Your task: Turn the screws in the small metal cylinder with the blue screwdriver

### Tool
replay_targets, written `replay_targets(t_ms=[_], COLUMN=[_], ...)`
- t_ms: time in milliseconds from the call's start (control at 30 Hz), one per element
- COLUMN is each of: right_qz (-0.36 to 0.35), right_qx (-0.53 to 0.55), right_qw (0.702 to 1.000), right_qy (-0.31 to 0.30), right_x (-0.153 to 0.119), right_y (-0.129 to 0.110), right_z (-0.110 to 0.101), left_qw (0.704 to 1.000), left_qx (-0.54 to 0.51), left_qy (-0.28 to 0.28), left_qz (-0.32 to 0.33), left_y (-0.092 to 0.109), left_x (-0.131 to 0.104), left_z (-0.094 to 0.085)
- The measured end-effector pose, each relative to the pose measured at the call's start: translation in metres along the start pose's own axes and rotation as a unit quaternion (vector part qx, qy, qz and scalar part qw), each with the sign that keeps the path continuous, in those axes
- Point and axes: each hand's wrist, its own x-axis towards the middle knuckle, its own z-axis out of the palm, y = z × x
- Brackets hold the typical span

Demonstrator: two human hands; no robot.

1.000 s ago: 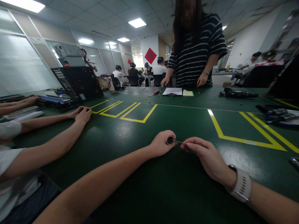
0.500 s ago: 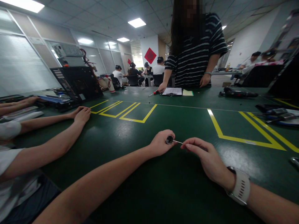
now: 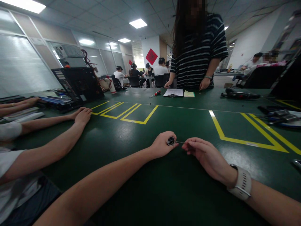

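My left hand (image 3: 162,145) is wrapped round a small dark cylinder (image 3: 171,141) with a shiny ring-shaped rim, its hollow end facing me. A thin metal rod (image 3: 180,142) spans the short gap from the cylinder's right side to the fingers of my right hand (image 3: 203,152). Those fingers pinch the rod's outer end; whether its tip sits inside the cylinder is too small to tell. Both hands are just above the green table (image 3: 131,188), and a pale-banded watch is on my right wrist.
A co-worker's clasped hands (image 3: 83,115) rest at the left. Across the table a person in a striped top stands behind a clipboard (image 3: 173,92) and a red screwdriver (image 3: 155,94). Yellow tape (image 3: 252,143) marks the surface. A power drill (image 3: 240,93) lies at the far right.
The standing person's hand has let go of the red screwdriver and drawn back behind the clipboard. My right hand has turned slightly at the rod; my left hand stays almost still.
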Motion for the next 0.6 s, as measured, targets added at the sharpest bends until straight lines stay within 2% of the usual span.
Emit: replay_targets(t_ms=[200,333,467,600], right_qz=[-0.013,-0.048,-0.064,-0.044], right_qx=[0.000,-0.085,-0.165,-0.115], right_qw=[1.000,0.995,0.984,0.992], right_qy=[0.000,0.027,0.002,-0.006], right_x=[-0.001,-0.007,-0.010,-0.007], right_y=[0.001,0.000,0.000,0.001], right_z=[0.001,0.005,0.007,0.005], left_qw=[1.000,1.000,1.000,1.000], left_qx=[-0.004,0.006,0.027,0.022], left_qy=[0.002,0.004,0.000,0.008], left_qz=[-0.002,-0.007,0.000,-0.003], left_y=[0.000,0.000,-0.001,-0.002], left_x=[0.000,0.000,0.000,0.000], left_z=[0.000,0.000,0.000,0.000])
